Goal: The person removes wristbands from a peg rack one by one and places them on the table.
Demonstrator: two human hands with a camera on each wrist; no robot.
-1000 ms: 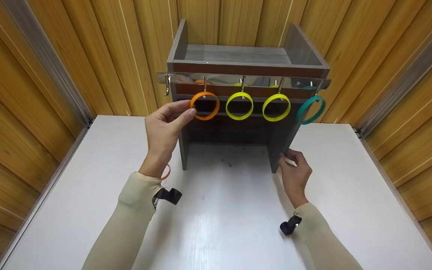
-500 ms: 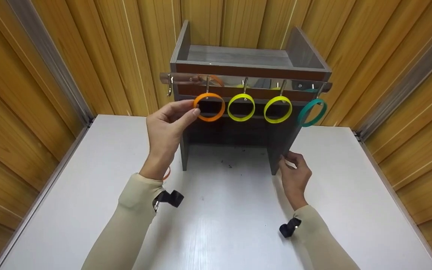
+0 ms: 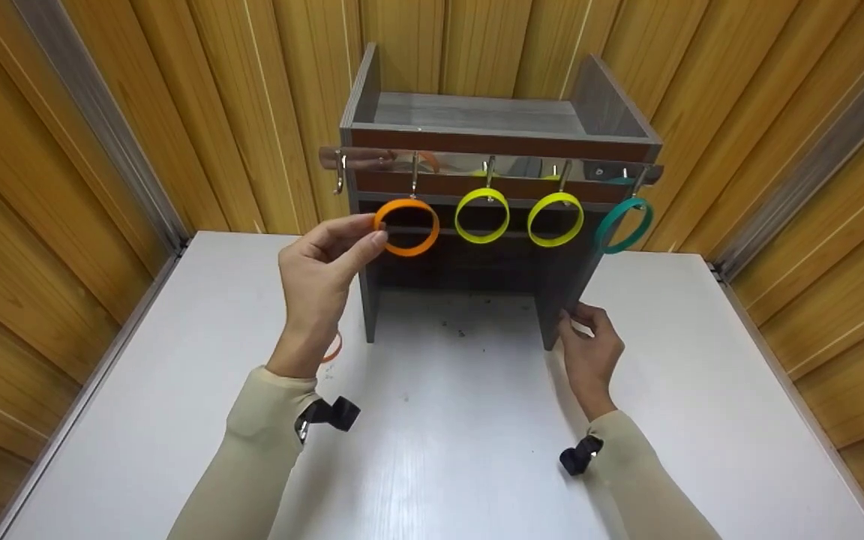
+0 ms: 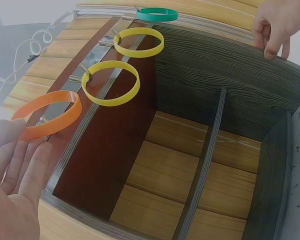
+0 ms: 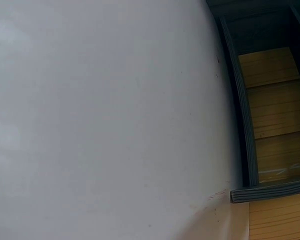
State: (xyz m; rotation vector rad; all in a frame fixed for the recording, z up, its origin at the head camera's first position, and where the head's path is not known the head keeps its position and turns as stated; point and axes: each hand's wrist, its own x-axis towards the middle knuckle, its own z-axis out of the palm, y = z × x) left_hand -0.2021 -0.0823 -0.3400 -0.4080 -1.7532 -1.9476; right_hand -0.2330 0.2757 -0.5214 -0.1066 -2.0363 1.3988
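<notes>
My left hand [image 3: 319, 270] pinches an orange wristband [image 4: 65, 119] by its left side, between thumb and fingers. In the head view the band's top edge is right at the tip of the second hook [image 3: 414, 176] from the left. Two yellow wristbands [image 3: 482, 241] and a teal wristband [image 3: 602, 235] hang from the hooks to its right. Low at the right, my right hand [image 3: 593, 349] grips the front edge of the grey shelf's side panel [image 3: 548, 322]. The right wrist view shows the tabletop and shelf, not the fingers.
A metal hook rail [image 3: 462, 161] runs across the shelf front; its leftmost hook [image 3: 340, 174] is bare. Another orange band [image 3: 340, 346] lies on the white table [image 3: 432, 450], partly behind my left wrist. Wood-patterned walls [image 3: 814, 187] enclose the table.
The orange wristband first shifted slightly right with my left hand, then came down and left, its top edge dropping to the hook's tip. My right hand has stayed on the panel.
</notes>
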